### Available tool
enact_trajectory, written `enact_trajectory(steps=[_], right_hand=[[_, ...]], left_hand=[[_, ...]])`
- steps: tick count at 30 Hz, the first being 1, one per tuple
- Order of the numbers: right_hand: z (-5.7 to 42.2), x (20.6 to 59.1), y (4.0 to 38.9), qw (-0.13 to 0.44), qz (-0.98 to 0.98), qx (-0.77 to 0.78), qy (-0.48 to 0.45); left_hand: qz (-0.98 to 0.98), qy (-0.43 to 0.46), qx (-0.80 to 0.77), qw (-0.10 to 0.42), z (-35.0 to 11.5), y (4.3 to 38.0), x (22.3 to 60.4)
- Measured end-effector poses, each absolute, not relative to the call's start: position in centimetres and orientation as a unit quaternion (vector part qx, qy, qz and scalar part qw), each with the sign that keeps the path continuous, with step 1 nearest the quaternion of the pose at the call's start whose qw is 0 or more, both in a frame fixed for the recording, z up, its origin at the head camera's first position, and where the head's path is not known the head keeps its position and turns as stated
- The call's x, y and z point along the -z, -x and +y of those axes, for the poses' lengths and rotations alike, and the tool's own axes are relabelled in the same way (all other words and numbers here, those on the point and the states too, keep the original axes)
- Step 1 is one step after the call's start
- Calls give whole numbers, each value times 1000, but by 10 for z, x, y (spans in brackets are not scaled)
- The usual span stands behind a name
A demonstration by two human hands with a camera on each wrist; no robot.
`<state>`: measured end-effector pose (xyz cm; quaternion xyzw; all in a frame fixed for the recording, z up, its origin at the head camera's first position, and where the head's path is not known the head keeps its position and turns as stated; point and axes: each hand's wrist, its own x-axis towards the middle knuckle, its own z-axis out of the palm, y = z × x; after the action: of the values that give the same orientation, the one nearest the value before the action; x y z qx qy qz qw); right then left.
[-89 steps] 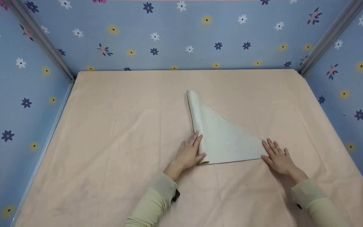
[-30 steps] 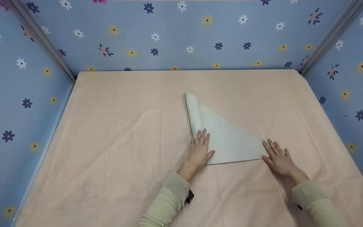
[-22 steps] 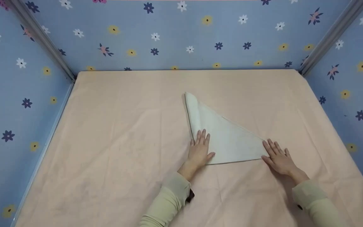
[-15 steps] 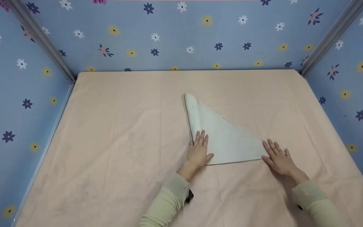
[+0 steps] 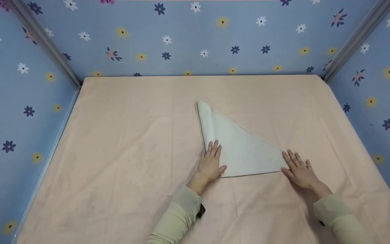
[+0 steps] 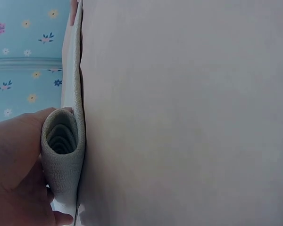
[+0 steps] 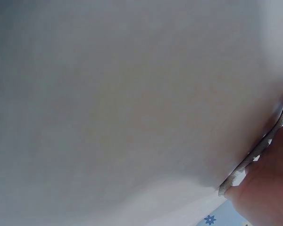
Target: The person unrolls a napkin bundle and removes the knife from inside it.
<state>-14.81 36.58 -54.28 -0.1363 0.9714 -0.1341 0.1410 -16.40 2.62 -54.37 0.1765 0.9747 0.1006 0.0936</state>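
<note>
A pale mint-white cloth [image 5: 245, 149] lies on the covered table, tapering toward the right. Its left side is rolled into a flattened roll [image 5: 206, 118]; in the left wrist view the near end of the roll [image 6: 61, 172] shows several nested layers. My left hand [image 5: 209, 167] rests over the near part of this roll, fingers extended and thumb spread to the right. At the narrow right end, my right hand [image 5: 300, 171] lies flat with its fingertips and thumb on the cloth's edge. The right wrist view catches a thin strip of the cloth's edge [image 7: 252, 157] beside the fingers.
A peach cover [image 5: 124, 152] with faint creases spreads over the whole table. Blue flowered panels [image 5: 195, 37] stand at the back and both sides, with grey posts [image 5: 47, 44] at the back corners.
Compared with 3 s ago, the roll looks wider and flatter, and my left hand sits a little further right on it. Over the last second that hand has eased slightly left. The right hand stays put.
</note>
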Motion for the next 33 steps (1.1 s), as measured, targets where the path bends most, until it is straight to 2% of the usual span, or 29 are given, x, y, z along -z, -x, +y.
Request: enact_trajectory(steps=[21,33], right_hand=[[366,542,147,127,970,144,147],[367,541,148,139,970,139,145]], left_hand=[[970,-180,-126,102,14,162,543],[969,-182,-129,102,8,160,541]])
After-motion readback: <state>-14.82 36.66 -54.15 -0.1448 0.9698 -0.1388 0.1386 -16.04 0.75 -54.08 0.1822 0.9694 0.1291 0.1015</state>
